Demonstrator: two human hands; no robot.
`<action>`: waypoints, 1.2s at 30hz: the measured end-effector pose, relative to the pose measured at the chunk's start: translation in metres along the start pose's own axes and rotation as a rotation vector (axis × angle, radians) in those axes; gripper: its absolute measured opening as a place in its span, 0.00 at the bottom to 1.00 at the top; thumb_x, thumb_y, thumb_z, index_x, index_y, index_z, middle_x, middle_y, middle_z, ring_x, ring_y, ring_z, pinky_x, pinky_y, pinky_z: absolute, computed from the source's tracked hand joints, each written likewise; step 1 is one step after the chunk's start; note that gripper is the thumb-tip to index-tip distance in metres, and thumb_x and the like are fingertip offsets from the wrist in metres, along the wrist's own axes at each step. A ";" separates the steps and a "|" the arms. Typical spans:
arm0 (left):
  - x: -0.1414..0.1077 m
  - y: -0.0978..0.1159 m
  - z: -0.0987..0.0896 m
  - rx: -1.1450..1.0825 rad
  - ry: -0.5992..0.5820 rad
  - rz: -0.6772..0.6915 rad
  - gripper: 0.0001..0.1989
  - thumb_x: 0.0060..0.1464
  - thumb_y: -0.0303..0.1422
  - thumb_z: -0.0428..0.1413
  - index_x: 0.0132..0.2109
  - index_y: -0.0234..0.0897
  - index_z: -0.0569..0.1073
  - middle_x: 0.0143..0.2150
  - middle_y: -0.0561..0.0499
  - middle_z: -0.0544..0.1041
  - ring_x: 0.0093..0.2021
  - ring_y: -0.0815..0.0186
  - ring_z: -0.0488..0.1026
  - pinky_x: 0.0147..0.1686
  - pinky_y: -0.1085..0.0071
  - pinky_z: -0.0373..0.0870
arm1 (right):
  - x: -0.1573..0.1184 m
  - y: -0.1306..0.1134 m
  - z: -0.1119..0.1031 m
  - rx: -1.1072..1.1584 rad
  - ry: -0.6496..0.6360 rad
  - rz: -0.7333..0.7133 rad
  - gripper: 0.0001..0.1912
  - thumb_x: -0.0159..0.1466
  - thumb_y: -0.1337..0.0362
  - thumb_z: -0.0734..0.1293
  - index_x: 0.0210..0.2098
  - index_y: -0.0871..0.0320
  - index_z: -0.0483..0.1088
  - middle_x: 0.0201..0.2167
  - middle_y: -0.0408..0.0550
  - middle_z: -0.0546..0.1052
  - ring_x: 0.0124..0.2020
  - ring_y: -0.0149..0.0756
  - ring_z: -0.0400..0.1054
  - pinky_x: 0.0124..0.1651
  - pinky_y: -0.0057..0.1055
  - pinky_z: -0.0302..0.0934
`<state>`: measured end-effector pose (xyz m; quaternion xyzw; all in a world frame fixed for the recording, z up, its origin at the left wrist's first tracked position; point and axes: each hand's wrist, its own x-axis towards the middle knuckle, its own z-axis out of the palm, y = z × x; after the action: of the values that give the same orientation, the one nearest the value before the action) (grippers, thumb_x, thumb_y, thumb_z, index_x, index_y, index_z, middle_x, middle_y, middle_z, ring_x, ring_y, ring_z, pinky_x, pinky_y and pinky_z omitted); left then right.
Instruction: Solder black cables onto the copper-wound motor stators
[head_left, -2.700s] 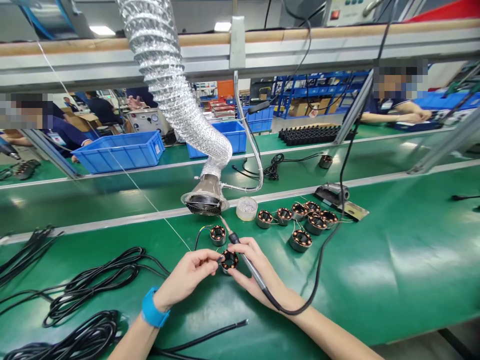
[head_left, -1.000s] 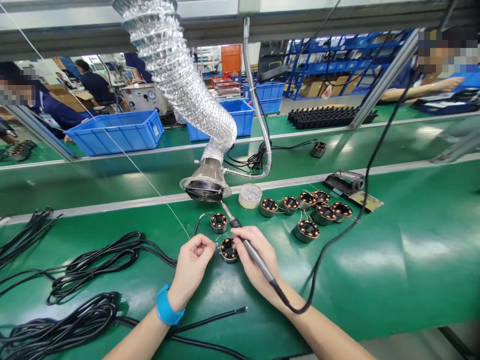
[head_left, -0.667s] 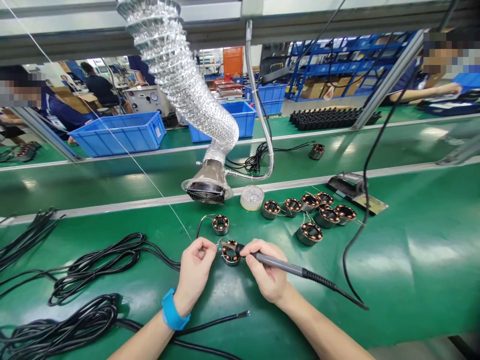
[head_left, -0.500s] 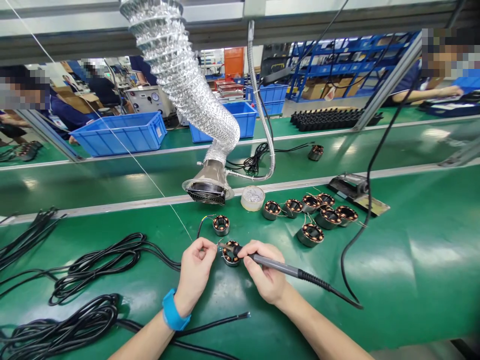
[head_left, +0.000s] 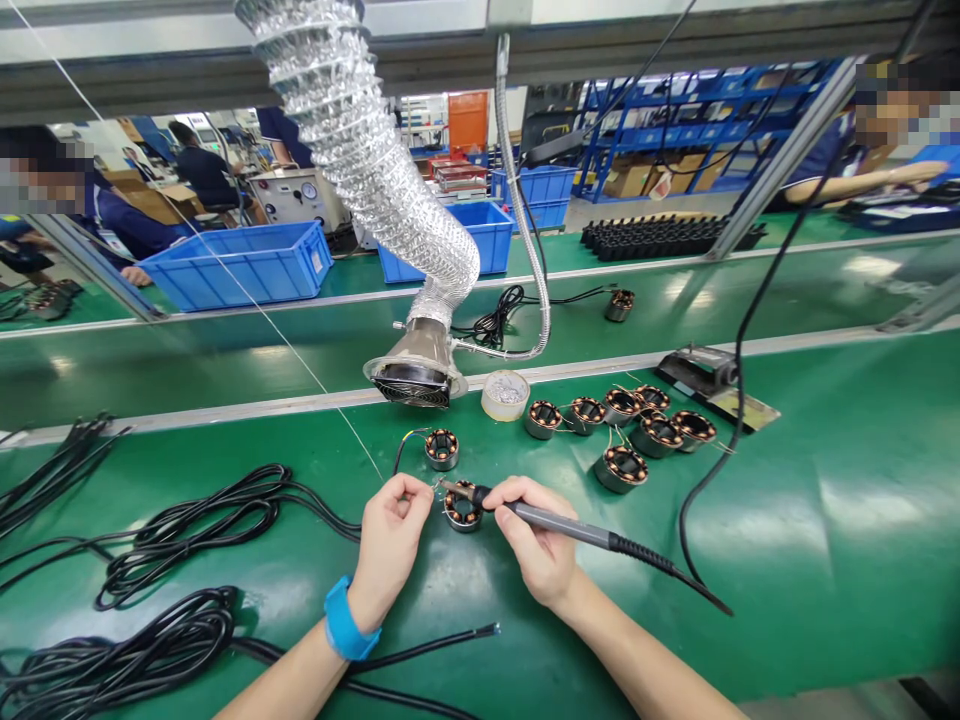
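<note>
My right hand (head_left: pixel 541 540) is closed around the grey handle of a soldering iron (head_left: pixel 564 523). The iron's tip points left, over the near motor stator (head_left: pixel 463 508), close to my left fingertips. My left hand (head_left: pixel 396 525), with a blue band at its wrist, pinches a thin solder wire (head_left: pixel 367 455) that slants down from the upper left. Fine wire ends show just past those fingers; whether they touch the tip I cannot tell. Behind stands a second stator (head_left: pixel 442 450) with coloured leads joined to a black cable.
Coiled black cables (head_left: pixel 187 535) lie on the left. Several stators (head_left: pixel 625 468) and an iron stand (head_left: pixel 709 385) are at right. A white tub (head_left: pixel 505 396) sits beside the fume hood (head_left: pixel 417 370) under a foil duct (head_left: pixel 375 150). The iron's cord (head_left: pixel 739 370) hangs at right. People work beyond the belt.
The soldering iron and my right hand have shifted slightly right. My left hand has hardly moved. On the belt behind, a stator with its cable has slid a little left.
</note>
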<state>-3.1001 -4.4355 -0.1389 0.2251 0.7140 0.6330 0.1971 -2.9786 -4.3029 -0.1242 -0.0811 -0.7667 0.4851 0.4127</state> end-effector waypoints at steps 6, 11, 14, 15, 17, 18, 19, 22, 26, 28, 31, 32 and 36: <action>0.001 0.000 0.000 -0.009 0.002 -0.007 0.10 0.55 0.37 0.58 0.31 0.35 0.72 0.26 0.56 0.68 0.28 0.71 0.62 0.28 0.77 0.59 | -0.002 0.003 -0.001 0.009 0.010 -0.013 0.05 0.63 0.67 0.63 0.33 0.54 0.71 0.25 0.39 0.74 0.26 0.30 0.68 0.31 0.28 0.59; 0.001 0.000 -0.001 -0.023 -0.003 -0.014 0.10 0.55 0.37 0.58 0.31 0.35 0.72 0.26 0.56 0.68 0.27 0.71 0.62 0.28 0.77 0.59 | 0.001 -0.003 0.000 0.019 -0.031 -0.056 0.05 0.63 0.69 0.63 0.33 0.55 0.70 0.24 0.38 0.73 0.24 0.28 0.66 0.29 0.25 0.58; 0.001 0.001 -0.001 -0.023 -0.006 -0.012 0.10 0.55 0.37 0.58 0.31 0.35 0.71 0.26 0.56 0.69 0.28 0.71 0.63 0.29 0.77 0.59 | 0.003 -0.004 0.001 0.034 -0.043 -0.080 0.05 0.62 0.69 0.63 0.32 0.55 0.70 0.23 0.37 0.73 0.23 0.27 0.66 0.28 0.24 0.58; 0.001 0.001 -0.001 -0.022 -0.006 -0.011 0.10 0.55 0.37 0.58 0.31 0.35 0.71 0.26 0.56 0.69 0.28 0.71 0.63 0.29 0.77 0.59 | 0.003 -0.004 0.002 0.038 -0.045 -0.082 0.05 0.62 0.70 0.63 0.32 0.55 0.70 0.23 0.37 0.73 0.23 0.26 0.66 0.28 0.24 0.58; 0.001 0.002 -0.001 -0.021 -0.006 -0.013 0.10 0.55 0.37 0.58 0.31 0.35 0.72 0.26 0.56 0.69 0.28 0.71 0.63 0.29 0.77 0.59 | 0.003 -0.004 0.002 0.041 -0.051 -0.081 0.05 0.62 0.70 0.63 0.32 0.56 0.70 0.23 0.38 0.73 0.23 0.26 0.66 0.29 0.24 0.58; 0.001 0.002 0.000 -0.023 -0.005 -0.013 0.10 0.55 0.37 0.58 0.31 0.35 0.72 0.26 0.56 0.69 0.27 0.71 0.63 0.28 0.77 0.59 | 0.003 -0.004 0.002 0.042 -0.053 -0.078 0.05 0.62 0.70 0.63 0.32 0.56 0.70 0.22 0.38 0.73 0.23 0.26 0.66 0.29 0.24 0.58; 0.001 0.002 0.000 -0.024 -0.006 -0.013 0.10 0.55 0.37 0.58 0.31 0.35 0.72 0.26 0.56 0.69 0.27 0.71 0.62 0.28 0.77 0.59 | 0.003 -0.003 0.002 0.043 -0.052 -0.075 0.05 0.62 0.70 0.63 0.32 0.56 0.70 0.22 0.38 0.73 0.23 0.27 0.66 0.29 0.24 0.58; 0.001 0.001 0.000 -0.024 -0.007 -0.010 0.10 0.55 0.37 0.58 0.31 0.35 0.72 0.25 0.56 0.68 0.27 0.71 0.62 0.27 0.77 0.58 | 0.001 -0.002 0.001 0.038 -0.040 -0.069 0.05 0.63 0.69 0.63 0.33 0.55 0.70 0.23 0.38 0.73 0.23 0.27 0.66 0.29 0.25 0.58; 0.002 0.001 0.000 -0.016 -0.004 -0.015 0.10 0.54 0.38 0.58 0.31 0.35 0.72 0.25 0.56 0.68 0.26 0.71 0.61 0.26 0.77 0.57 | -0.001 0.000 0.000 0.022 0.010 -0.054 0.06 0.63 0.68 0.62 0.33 0.55 0.71 0.24 0.39 0.74 0.25 0.29 0.67 0.30 0.26 0.58; 0.002 0.001 0.000 -0.017 -0.002 -0.023 0.10 0.54 0.38 0.59 0.31 0.35 0.72 0.24 0.56 0.68 0.25 0.72 0.61 0.25 0.77 0.56 | -0.002 0.002 0.000 0.015 0.024 -0.046 0.06 0.63 0.68 0.63 0.33 0.55 0.71 0.24 0.39 0.74 0.25 0.30 0.67 0.30 0.27 0.58; 0.001 0.002 0.000 -0.015 0.001 -0.027 0.11 0.54 0.38 0.59 0.31 0.35 0.72 0.24 0.56 0.68 0.24 0.72 0.60 0.24 0.77 0.55 | -0.003 0.003 0.000 0.009 0.027 -0.043 0.05 0.63 0.68 0.63 0.32 0.55 0.71 0.24 0.39 0.74 0.25 0.30 0.67 0.31 0.28 0.58; 0.001 0.002 0.000 -0.013 0.001 -0.027 0.11 0.54 0.38 0.59 0.31 0.35 0.72 0.24 0.56 0.68 0.24 0.72 0.59 0.24 0.77 0.55 | -0.003 0.003 0.000 0.009 0.024 -0.044 0.05 0.63 0.68 0.63 0.32 0.55 0.71 0.24 0.39 0.74 0.25 0.30 0.67 0.31 0.28 0.58; 0.002 0.002 0.000 -0.013 0.007 -0.033 0.11 0.54 0.38 0.59 0.31 0.35 0.72 0.24 0.57 0.67 0.24 0.73 0.59 0.23 0.77 0.54 | -0.002 0.003 0.000 0.011 0.011 -0.044 0.05 0.63 0.68 0.63 0.33 0.55 0.71 0.24 0.39 0.73 0.24 0.30 0.66 0.30 0.28 0.58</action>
<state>-3.1014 -4.4344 -0.1371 0.2097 0.7143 0.6350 0.2064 -2.9781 -4.3028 -0.1280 -0.0647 -0.7633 0.4796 0.4280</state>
